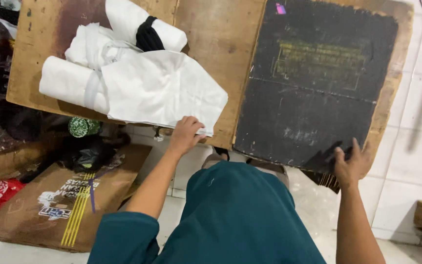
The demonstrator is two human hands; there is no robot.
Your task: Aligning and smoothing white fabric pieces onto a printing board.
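So far, little looks done: one white cloth (164,90) lies spread flat on the wooden worktop (221,34), its near edge at the front of the board, while behind and left of it several more white cloths sit as tied rolls (81,73), one bound with a black band (147,34). The black board (313,83) to the right is bare, with nothing laid on it. By my reading the flat cloth has only been taken from the pile and not yet carried across; the rolls are all still to be handled.

The left hand (185,134) reaches forward with the arm nearly straight and the wrist low, fingers curled over the cloth's near corner, thumb beneath or beside it, a loose pinch on the edge rather than a full fist. The right hand (351,164) is stretched out to the near lower edge of the black board, fingers spread and open, tips resting on its surface; whether the thumb hooks under the edge I cannot tell. Both forearms are bare, with teal sleeves at the upper arms.
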